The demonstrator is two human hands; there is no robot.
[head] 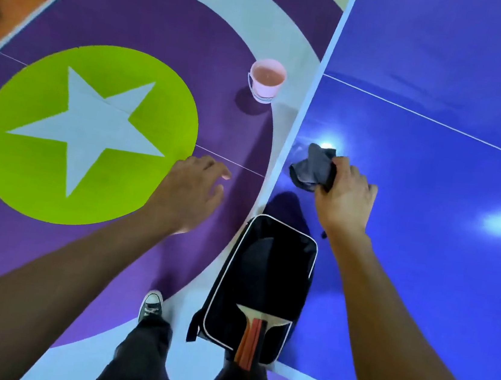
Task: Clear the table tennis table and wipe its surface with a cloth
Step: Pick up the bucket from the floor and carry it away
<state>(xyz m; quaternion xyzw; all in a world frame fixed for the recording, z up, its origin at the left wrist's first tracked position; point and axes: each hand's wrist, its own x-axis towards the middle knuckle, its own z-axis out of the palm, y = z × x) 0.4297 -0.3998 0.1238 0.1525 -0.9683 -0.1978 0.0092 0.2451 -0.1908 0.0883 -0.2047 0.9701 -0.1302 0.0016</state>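
Note:
The blue table tennis table [429,212] fills the right side of the head view. My right hand [348,195] grips a crumpled grey cloth [313,167] just above the table near its left edge. A black paddle case [264,273] with white piping hangs in front of my body at the table's near left corner. A paddle [255,332] with a red and black handle sticks out of the case. My left hand [194,190] hovers over the floor with relaxed fingers and holds nothing.
A pink bucket [267,80] stands on the purple floor close to the table's left edge. The floor carries a green circle with a pale star [87,133]. My shoe [151,305] and dark trouser legs show below. Blurred shoes lie at the far left.

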